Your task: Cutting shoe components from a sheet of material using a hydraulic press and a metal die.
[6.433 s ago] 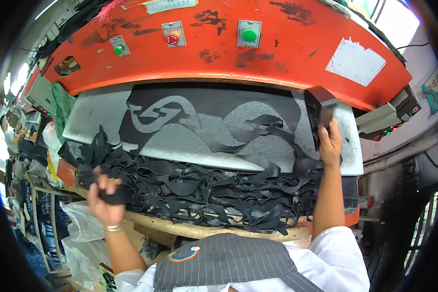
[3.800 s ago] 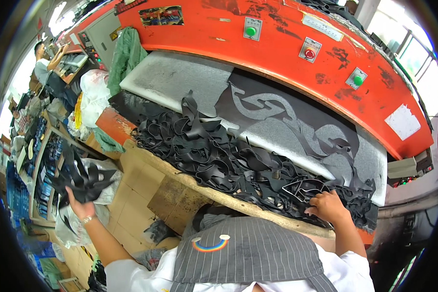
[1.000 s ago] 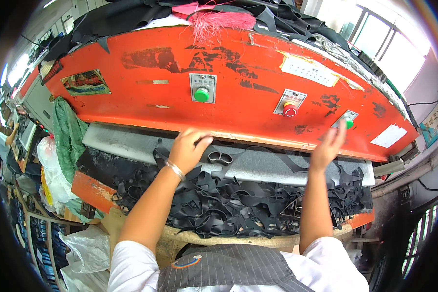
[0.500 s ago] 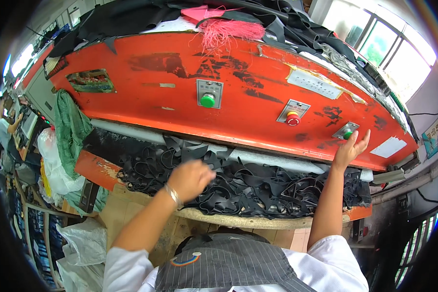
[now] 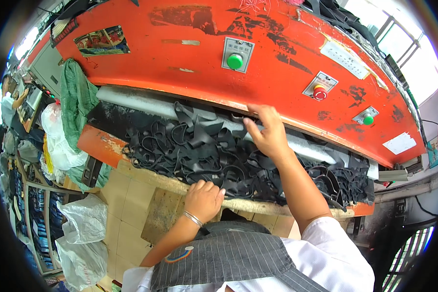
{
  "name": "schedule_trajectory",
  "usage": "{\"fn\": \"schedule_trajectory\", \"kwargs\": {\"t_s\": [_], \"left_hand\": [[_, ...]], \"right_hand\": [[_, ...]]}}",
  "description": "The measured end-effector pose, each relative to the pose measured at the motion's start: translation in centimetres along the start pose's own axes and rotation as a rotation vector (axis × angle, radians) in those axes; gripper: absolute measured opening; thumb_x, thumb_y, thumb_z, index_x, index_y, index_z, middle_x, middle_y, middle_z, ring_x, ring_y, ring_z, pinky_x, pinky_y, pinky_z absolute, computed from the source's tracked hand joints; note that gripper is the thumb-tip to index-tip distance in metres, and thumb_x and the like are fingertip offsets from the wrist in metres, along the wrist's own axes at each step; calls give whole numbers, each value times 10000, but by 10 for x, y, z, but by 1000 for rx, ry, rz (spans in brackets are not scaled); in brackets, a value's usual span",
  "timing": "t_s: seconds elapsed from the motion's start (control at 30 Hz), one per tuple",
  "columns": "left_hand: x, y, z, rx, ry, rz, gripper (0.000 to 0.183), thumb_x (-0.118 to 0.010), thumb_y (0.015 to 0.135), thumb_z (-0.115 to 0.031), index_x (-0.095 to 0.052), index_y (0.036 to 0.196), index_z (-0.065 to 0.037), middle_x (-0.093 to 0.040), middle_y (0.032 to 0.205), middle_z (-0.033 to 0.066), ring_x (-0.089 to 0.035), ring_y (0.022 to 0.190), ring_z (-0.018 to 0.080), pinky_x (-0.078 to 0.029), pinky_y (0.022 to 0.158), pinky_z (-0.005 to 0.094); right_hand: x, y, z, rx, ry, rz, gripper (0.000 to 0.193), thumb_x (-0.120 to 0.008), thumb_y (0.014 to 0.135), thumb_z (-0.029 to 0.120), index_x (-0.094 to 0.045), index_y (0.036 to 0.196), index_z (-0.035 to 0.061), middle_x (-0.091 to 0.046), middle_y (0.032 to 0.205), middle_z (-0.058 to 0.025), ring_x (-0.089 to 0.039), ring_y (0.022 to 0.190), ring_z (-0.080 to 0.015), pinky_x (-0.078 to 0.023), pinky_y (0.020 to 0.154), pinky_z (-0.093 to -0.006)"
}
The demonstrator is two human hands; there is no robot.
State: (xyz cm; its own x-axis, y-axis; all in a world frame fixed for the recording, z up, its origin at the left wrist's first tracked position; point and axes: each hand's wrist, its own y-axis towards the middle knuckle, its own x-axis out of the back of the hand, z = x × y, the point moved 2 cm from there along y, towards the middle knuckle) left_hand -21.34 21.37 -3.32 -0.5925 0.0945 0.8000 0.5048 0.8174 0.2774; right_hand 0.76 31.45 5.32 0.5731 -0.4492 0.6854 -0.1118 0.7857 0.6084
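Note:
Black leather-like offcuts lie in a tangled heap along the bed of a red machine. Over the back of this heap, by the gap under the red front panel, my right hand reaches with thumb and fingers apart and nothing visible in it. My left hand, with a silver bangle at the wrist, rests at the bed's pale front edge. Its fingers are curled in and touch the near side of the offcuts; whatever may be inside them is hidden.
On the panel sit a large green button, a red stop button and a smaller green button. A green sack and white bags stand at the left. Farther off at the left a person works.
My right hand has left the small green button and moved left and down to the panel's lower edge. My left hand has dropped to the bed's front edge. The view has tilted downward.

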Motion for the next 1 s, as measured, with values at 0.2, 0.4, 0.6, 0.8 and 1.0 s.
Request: {"fn": "schedule_trajectory", "kwargs": {"t_s": [0.2, 0.4, 0.6, 0.8, 1.0], "left_hand": [[9, 23, 25, -60, -87, 461, 332, -652, 860, -368, -708, 776, -52, -647, 779, 96, -609, 842, 272, -508, 753, 347], [-4, 134, 67, -66, -107, 5, 390, -631, 880, -318, -639, 1156, -44, -610, 1222, 111, -561, 1147, 302, -432, 967, 420], [-54, 164, 115, -69, 137, 31, 499, -620, 886, -330, -566, 1306, -67, -503, 1407, 102, -438, 1320, 297, -284, 1119, 465], [-52, 161, 128, -73, -33, -24, 435, -637, 866, -306, -598, 1218, -54, -523, 1375, 120, -448, 1310, 298, -278, 1125, 468], [-61, 159, 124, -20, -161, -113, 410, -689, 816, -260, -570, 1142, -42, -529, 1347, 193, -441, 1313, 340, -282, 1120, 481]], "right_hand": [[-42, -12, -59, -91, -244, 338, 474, -674, 846, 340, -591, 1195, 31, -600, 1192, -157, -551, 1110, -317, -445, 915, -432], [-104, 13, -62, -252, -343, 605, 511, -629, 862, 479, -591, 1076, 17, -588, 1090, -162, -555, 1103, -332, -516, 851, -441], [-94, 42, -138, -575, 189, 562, 434, -600, 913, 423, -613, 954, -9, -636, 964, -220, -628, 951, -362, -500, 797, -421], [-115, 61, -115, -26, 134, 538, 498, -741, 780, 84, -543, 1233, 25, -588, 1130, -170, -546, 1075, -336, -457, 919, -390], [-129, 51, -112, 86, 161, 680, 558, -755, 739, 75, -569, 1264, 61, -624, 1087, -121, -535, 1030, -325, -453, 914, -393]]}}
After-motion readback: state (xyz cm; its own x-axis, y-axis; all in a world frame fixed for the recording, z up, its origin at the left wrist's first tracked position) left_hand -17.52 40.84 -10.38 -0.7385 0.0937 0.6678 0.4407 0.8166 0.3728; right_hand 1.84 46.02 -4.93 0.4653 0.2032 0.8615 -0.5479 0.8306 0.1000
